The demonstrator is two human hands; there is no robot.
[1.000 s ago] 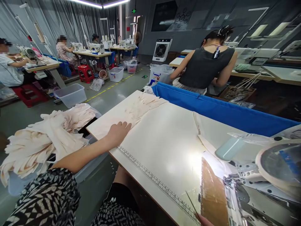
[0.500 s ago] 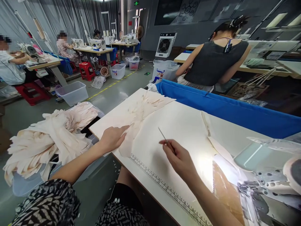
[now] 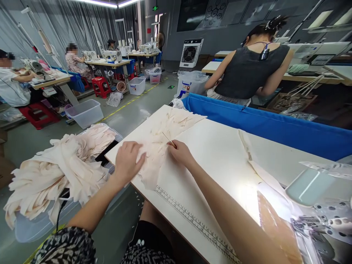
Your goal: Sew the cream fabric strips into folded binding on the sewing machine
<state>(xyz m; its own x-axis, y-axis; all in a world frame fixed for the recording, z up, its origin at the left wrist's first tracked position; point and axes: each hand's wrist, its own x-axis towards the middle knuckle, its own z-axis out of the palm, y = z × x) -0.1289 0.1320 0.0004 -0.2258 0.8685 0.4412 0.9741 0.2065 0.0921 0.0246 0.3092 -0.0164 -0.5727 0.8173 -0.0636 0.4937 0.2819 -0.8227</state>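
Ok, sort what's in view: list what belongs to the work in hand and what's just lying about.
Work in hand:
Thin pointed tool, held in the right hand
Pale cloth pieces, close by the left hand
White worktop under them
Cloth heap beside it, probably, being similar

Just about:
White air cooler
Crumpled plastic bag
Standing fan

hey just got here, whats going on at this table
A person sits at a white worktable, the right hand holding a thin pointed tool over pale fabric pieces. The left hand is open at their left edge, too blurred to tell whether it touches them. More pale fabric is heaped over a clear tub to the left, and a sewing machine stands at the right.
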